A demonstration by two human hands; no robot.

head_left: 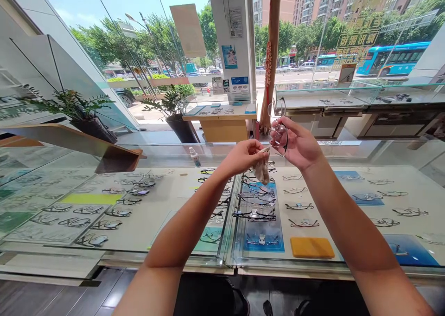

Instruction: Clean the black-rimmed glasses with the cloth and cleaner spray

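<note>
At far left, a potted plant (92, 125) stood by the window, beyond rows of spectacle frames laid out in a glass display counter (167, 190). Near the back of the counter, a small white bottle (194, 157) stood upright. To its right, a worker's left hand (246, 157) was closed in a pinch, thumb against fingers, on a bunched pale cloth (262, 171) that hung below the fingertips. Just beside the cloth, raised above the counter, was a pair of glasses (278, 135), turned on end with one lens over the other. The right hand (303, 145), partly curled with its palm in view, gripped the glasses between thumb and fingers. Whether cloth met lens could not be told. The step in hand appeared to be wiping the lenses; the next move seemed to call for a light, steady right-hand hold and the cloth laid flat to the glass, without straining the thin rim. Below and to the right, a yellow case (312, 248) lay near the counter's front edge.
</note>
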